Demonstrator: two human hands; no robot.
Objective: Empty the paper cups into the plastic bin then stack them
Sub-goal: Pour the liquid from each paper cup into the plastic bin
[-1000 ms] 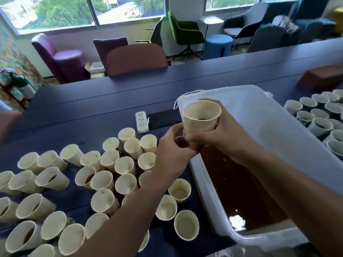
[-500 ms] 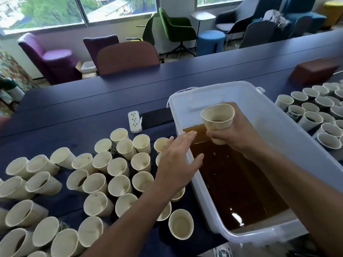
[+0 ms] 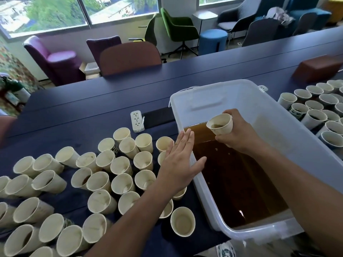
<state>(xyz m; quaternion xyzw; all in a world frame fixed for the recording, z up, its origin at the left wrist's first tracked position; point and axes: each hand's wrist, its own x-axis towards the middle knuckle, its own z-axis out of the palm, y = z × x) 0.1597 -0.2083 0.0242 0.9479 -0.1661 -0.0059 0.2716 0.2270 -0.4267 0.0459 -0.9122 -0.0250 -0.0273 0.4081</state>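
My right hand [image 3: 239,134] grips a paper cup [image 3: 220,124] over the clear plastic bin [image 3: 219,93], tilted toward me with a little dark residue inside. Brown liquid [image 3: 237,179] fills the bin's bottom. My left hand [image 3: 181,160] is flat with straight fingers, hovering over the bin's left rim and the nearest cups, holding nothing. Several cream paper cups [image 3: 104,179] stand crowded on the dark blue table [image 3: 78,112] to the left of the bin. More cups [image 3: 315,112], some with dark liquid, stand to the right of the bin.
A white power strip [image 3: 137,120] and a black pad [image 3: 159,116] lie behind the left cups. A brown block [image 3: 317,68] sits at the far right of the table. A brown chair [image 3: 130,57] stands across the table, more chairs beyond.
My left hand let go of the cup and opened flat, dropping toward the bin's left rim. My right hand carried the cup over the liquid and lowered it, tilting it.
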